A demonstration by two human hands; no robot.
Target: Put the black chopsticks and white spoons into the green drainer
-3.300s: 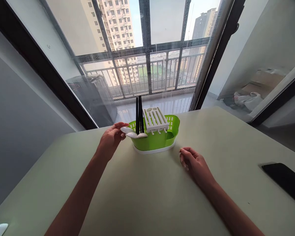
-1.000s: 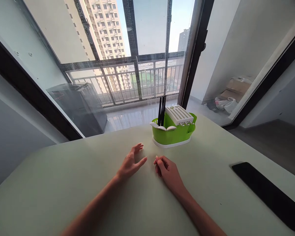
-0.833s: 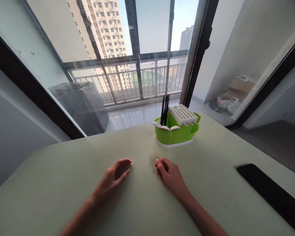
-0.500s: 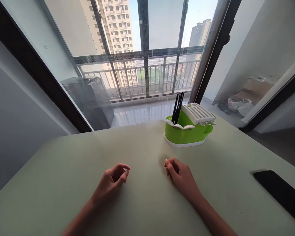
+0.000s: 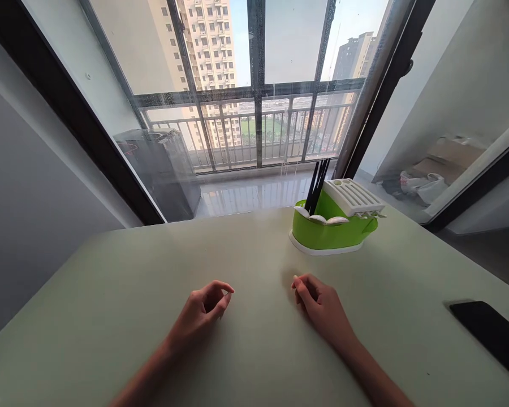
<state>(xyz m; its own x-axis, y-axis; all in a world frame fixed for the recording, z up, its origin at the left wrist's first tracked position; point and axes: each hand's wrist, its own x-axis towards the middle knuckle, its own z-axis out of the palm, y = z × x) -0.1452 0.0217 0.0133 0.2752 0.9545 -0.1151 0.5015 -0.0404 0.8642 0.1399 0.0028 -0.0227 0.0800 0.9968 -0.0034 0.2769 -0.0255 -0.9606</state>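
My left hand (image 5: 206, 308) rests on the pale green table (image 5: 123, 294), left of centre. Its thumb and index fingertips meet, with nothing visible between them. To the right, my right hand (image 5: 318, 299) lies on the table with its fingers curled in and the thumb pressed against them; no object shows in it. Beyond my right hand stands a green and white utensil holder (image 5: 331, 233) with several black chopsticks (image 5: 317, 186) upright in its left part. Three white rounded pieces (image 5: 318, 219) sit along its front rim. Neither hand touches the holder.
A black flat object (image 5: 490, 333) lies at the table's right edge. Behind the table are dark-framed glass doors (image 5: 257, 68) and a balcony with a railing. A grey appliance (image 5: 165, 172) stands behind the glass at left.
The whole view has shifted slightly, so the table, the holder and both hands appear a little further right. The hands keep the same pose.
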